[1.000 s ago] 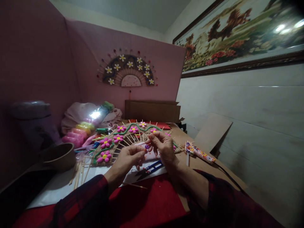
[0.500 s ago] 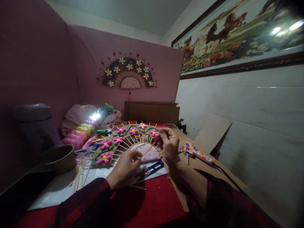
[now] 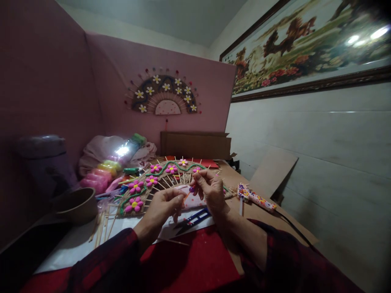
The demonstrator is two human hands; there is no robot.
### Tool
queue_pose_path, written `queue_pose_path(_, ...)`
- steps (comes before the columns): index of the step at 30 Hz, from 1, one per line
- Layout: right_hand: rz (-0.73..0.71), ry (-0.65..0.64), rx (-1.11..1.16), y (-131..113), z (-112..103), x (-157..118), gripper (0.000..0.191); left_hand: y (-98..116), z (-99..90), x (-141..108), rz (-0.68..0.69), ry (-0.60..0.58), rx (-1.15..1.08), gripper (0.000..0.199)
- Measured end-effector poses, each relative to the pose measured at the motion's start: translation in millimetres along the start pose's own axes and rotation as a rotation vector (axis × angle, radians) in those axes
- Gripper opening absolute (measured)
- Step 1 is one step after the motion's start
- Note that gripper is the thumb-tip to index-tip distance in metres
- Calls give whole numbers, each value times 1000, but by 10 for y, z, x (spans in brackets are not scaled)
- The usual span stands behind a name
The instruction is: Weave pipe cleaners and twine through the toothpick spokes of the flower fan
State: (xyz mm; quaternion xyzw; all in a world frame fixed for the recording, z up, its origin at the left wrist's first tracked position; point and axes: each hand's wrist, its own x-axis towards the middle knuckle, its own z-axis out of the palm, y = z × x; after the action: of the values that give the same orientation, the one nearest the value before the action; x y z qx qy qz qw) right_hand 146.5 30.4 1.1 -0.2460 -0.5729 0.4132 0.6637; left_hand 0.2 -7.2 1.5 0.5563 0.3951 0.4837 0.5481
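Note:
An orange cord [image 3: 187, 196] runs between my two hands, with a purple bead [image 3: 191, 189] on it near the right fingers. My left hand [image 3: 160, 209] pinches the cord's lower part. With fingertips pressed together, my right hand [image 3: 211, 192] grips the upper part just above the bead. Beneath and behind both hands lies a twine-covered fan [image 3: 161, 173] with wooden sticks, pink clay flowers and a green wavy line; the hands hide part of its dotted half-round base [image 3: 195, 200]. Blue thread snips [image 3: 195, 219] lie below the hands.
A floral glue gun [image 3: 255, 198] with a cord rests on the right. At left stand a cardboard ring [image 3: 77, 205] and loose sticks [image 3: 102, 226]. Bagged coloured clay [image 3: 100, 173] sits behind. A finished-looking fan [image 3: 166, 87] hangs on the pink panel. Red cloth [image 3: 189, 260] covers the front.
My right hand has moved down and left, bringing the bead closer to my left hand. The visible cord between them is shorter. More of the snips shows.

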Motion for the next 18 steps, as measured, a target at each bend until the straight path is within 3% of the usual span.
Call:
queue_pose_path(6,30,99,47,28,-36,50,27,-6,-8,13,-20,-41,179,26)
queue_pose_path(9,21,146,80,30,-51,60,29,-31,-21,24,61,-14,462,15)
queue_pose_path(12,20,208,95,6,-55,64,27,-81,-61,23,156,-3,791,17)
queue_pose_path(14,35,236,86,-15,-50,64,28,-109,-90,16,141,-12,955,19)
queue_pose_path(16,58,211,69,-27,-43,62,29,-113,-106,9,135,11,997,18)
queue_pose_path(18,84,138,56,-26,-35,54,30,-87,-103,5,185,87,892,17)
